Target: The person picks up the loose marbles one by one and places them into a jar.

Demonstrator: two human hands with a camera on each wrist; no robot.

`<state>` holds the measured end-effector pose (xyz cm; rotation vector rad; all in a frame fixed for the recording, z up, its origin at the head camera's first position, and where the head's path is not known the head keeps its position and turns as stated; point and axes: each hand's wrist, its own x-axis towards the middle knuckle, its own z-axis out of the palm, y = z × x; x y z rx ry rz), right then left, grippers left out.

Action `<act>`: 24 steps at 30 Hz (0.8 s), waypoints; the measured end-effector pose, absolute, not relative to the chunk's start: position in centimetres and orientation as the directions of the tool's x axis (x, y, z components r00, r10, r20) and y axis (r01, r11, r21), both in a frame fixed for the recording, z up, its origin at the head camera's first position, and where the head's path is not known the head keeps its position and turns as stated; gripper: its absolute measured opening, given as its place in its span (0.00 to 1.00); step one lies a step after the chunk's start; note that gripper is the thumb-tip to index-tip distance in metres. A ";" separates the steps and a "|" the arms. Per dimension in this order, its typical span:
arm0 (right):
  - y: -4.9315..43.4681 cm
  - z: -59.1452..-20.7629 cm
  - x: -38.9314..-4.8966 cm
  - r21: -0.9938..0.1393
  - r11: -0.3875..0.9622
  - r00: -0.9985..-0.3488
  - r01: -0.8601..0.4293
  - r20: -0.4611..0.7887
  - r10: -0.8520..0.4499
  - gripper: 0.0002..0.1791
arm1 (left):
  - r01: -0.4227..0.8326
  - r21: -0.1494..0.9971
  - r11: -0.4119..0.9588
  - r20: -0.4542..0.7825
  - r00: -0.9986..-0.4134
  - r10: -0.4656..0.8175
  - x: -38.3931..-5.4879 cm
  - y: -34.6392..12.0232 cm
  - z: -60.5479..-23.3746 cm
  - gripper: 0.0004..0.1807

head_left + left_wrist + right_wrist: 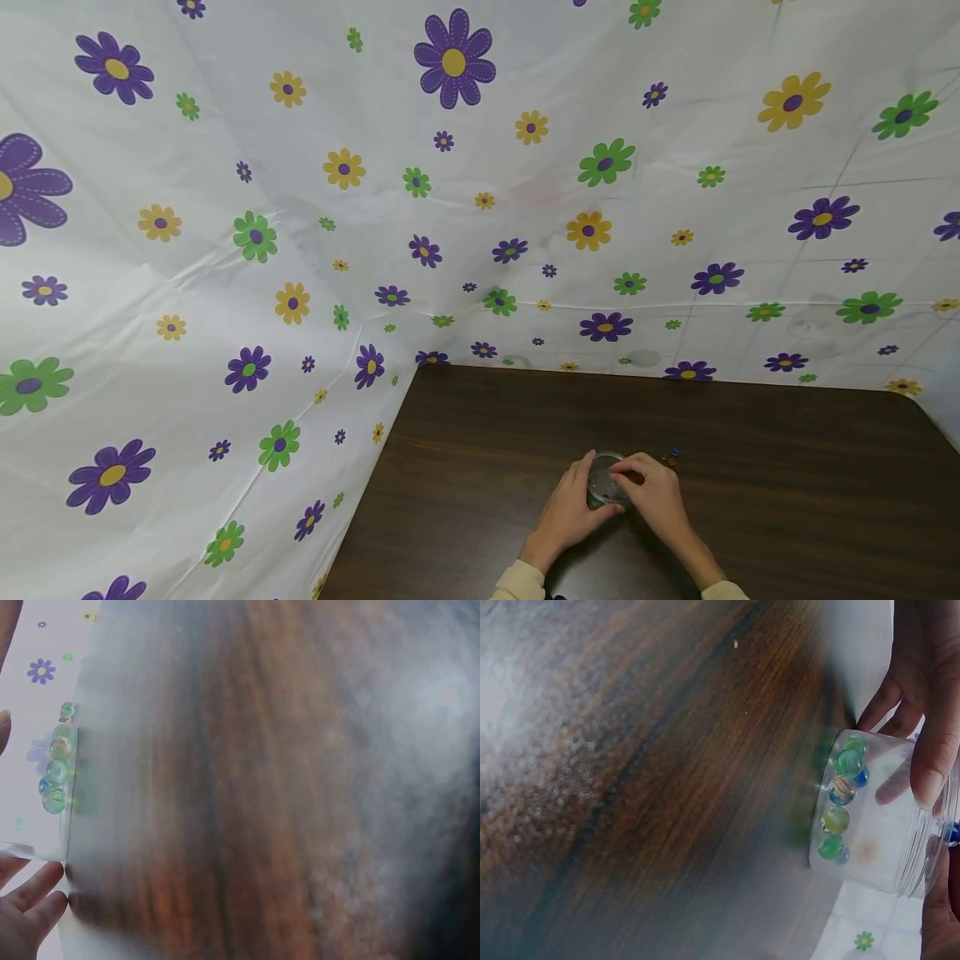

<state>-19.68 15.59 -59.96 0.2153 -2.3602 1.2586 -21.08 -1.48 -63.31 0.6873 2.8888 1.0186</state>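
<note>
I see the clear jar [881,814] standing upright on the dark table [450,458], with glass marbles [835,820] at its bottom. The left hand [572,510] curls round its side; the right hand [654,493] pinches a blue marble [955,834] above its top. Beyond lie small coloured pieces [670,458].

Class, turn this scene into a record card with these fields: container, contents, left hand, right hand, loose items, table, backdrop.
Container: clear jar, upright on the table
Contents: glass marbles, mostly green and blue tints, lying at the bottom
Left hand: left hand curled round the jar, steadying it
Right hand: right hand over the jar's top, thumb and forefinger close together; anything between them is unclear
Loose items: small blue and brownish pieces beyond the right hand
Table: dark wood-grain table
Backdrop: white cloth with purple, yellow and green flowers
</note>
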 end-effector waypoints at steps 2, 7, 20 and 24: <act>15.6 -60.0 -19.6 -0.750 0.566 -0.885 -0.341 0.459 0.074 0.12 | 0.401 0.600 0.692 0.140 -0.904 0.403 -21.0 -1.5 -63.3 0.52; 15.6 -60.1 -19.5 -0.751 0.565 -0.886 -0.341 0.458 0.075 0.11 | 0.407 0.600 0.689 0.146 -0.902 0.406 -20.9 -1.4 -63.3 0.52; 15.7 -60.3 -19.6 -0.735 0.582 -0.877 -0.349 0.475 0.075 0.13 | 0.416 0.594 0.689 0.149 -0.898 0.414 -21.0 -1.4 -63.5 0.51; 15.8 -60.3 -19.9 -0.730 0.584 -0.872 -0.355 0.484 0.075 0.13 | 0.437 0.584 0.684 0.172 -0.890 0.422 -21.2 -1.4 -63.4 0.51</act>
